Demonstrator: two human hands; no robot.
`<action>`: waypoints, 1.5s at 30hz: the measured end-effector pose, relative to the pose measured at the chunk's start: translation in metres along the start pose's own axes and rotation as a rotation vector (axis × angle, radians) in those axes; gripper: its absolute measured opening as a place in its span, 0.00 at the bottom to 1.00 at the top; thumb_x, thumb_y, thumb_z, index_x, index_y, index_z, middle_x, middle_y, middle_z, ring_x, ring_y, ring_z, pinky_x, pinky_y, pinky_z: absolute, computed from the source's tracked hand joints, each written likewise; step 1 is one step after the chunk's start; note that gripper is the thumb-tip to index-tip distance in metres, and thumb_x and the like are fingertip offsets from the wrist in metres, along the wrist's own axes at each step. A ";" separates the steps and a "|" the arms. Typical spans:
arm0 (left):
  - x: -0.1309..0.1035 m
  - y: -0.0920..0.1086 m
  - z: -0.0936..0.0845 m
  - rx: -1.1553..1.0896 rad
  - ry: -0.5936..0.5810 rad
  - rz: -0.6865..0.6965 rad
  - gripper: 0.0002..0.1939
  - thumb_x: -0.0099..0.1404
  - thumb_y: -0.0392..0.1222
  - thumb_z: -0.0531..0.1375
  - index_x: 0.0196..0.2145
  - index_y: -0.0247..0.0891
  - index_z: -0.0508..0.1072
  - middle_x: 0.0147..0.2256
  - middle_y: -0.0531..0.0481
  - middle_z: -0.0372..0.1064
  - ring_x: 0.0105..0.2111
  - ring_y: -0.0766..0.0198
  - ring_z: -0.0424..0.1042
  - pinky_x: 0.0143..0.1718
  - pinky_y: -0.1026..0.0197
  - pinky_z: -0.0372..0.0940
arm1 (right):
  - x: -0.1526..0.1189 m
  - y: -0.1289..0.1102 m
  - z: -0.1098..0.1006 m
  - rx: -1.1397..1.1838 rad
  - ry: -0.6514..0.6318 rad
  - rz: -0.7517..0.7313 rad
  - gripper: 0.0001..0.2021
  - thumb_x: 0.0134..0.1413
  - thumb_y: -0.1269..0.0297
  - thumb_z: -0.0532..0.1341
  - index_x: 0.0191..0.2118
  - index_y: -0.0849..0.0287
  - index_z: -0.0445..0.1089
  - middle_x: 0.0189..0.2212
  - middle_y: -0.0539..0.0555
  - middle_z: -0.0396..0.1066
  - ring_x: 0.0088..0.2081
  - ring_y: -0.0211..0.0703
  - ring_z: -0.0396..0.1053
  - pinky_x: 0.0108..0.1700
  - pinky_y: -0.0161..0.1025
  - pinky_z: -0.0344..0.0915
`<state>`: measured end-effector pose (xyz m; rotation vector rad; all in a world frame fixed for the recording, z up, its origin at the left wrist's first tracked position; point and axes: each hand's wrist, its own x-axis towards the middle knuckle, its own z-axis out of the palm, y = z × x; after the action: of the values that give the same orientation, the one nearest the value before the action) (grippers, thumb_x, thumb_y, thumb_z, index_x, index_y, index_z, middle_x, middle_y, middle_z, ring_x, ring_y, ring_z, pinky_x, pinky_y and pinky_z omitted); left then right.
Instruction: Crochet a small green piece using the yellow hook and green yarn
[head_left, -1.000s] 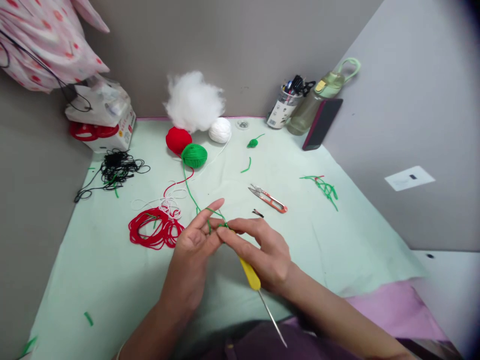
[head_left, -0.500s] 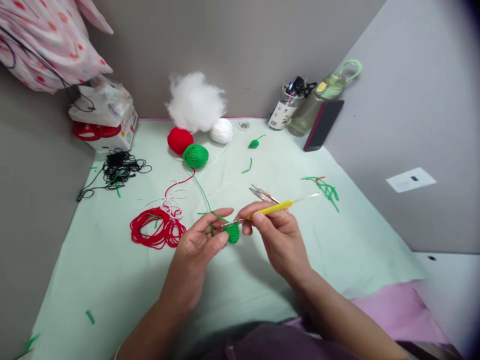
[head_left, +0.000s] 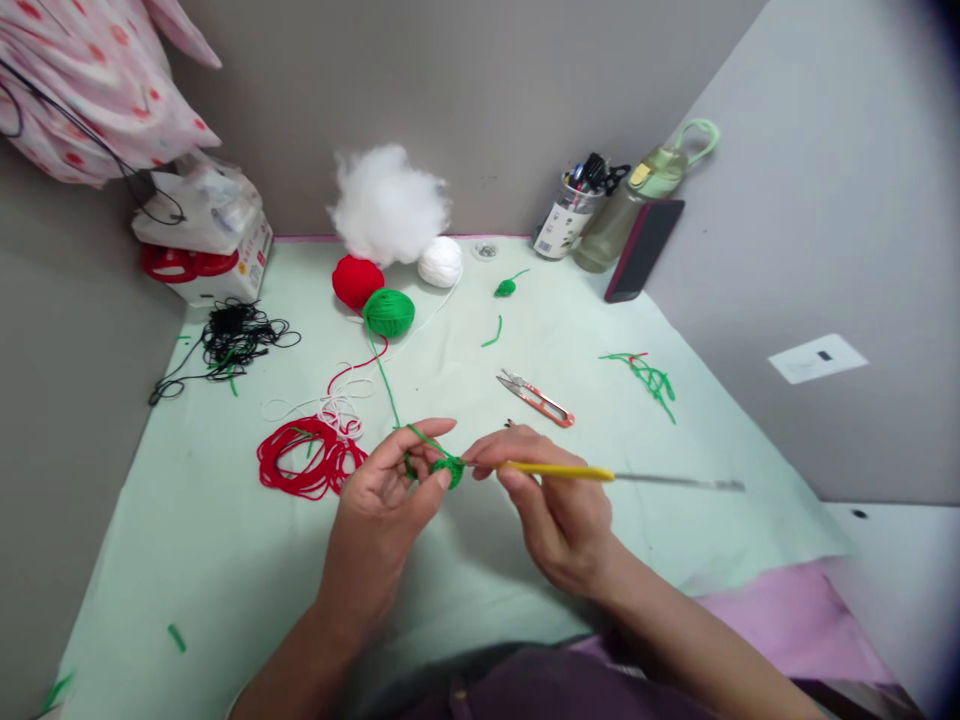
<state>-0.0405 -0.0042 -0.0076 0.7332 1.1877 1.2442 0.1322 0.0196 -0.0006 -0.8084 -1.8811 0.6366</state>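
Note:
My left hand (head_left: 386, 490) pinches a small green crochet piece (head_left: 450, 470) between thumb and fingers. A strand of green yarn runs over its index finger and back to the green yarn ball (head_left: 388, 313). My right hand (head_left: 559, 500) is closed around the yellow handle of a crochet hook (head_left: 559, 470). The hook's near tip meets the edge of the crochet piece, while its other metal end points out to the right. Behind my right hand lie orange-handled thread snips (head_left: 536, 397).
Red (head_left: 358, 283) and white (head_left: 440, 262) yarn balls sit by fluffy stuffing (head_left: 390, 205). Loose red yarn (head_left: 304, 458) and tangled black cord (head_left: 244, 335) lie left. A pen cup (head_left: 568, 215), bottle (head_left: 619, 220) and phone (head_left: 646, 250) stand at the back right. Green scraps (head_left: 652, 378) lie right.
The crochet hook has swung from slanting up to the right to nearly level. My right hand has turned and lowered slightly, uncovering the snips. The crochet piece has tilted in my left hand.

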 end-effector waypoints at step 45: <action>0.003 0.003 -0.001 -0.088 -0.048 -0.088 0.17 0.60 0.44 0.73 0.48 0.45 0.83 0.34 0.53 0.70 0.32 0.66 0.68 0.37 0.63 0.66 | 0.010 0.015 0.006 0.719 0.139 0.535 0.10 0.67 0.55 0.67 0.40 0.54 0.82 0.33 0.52 0.80 0.29 0.36 0.74 0.34 0.35 0.73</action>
<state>-0.0429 -0.0012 -0.0061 0.6356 1.1076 1.1915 0.1269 0.0368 -0.0084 -0.8311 -1.1564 1.4404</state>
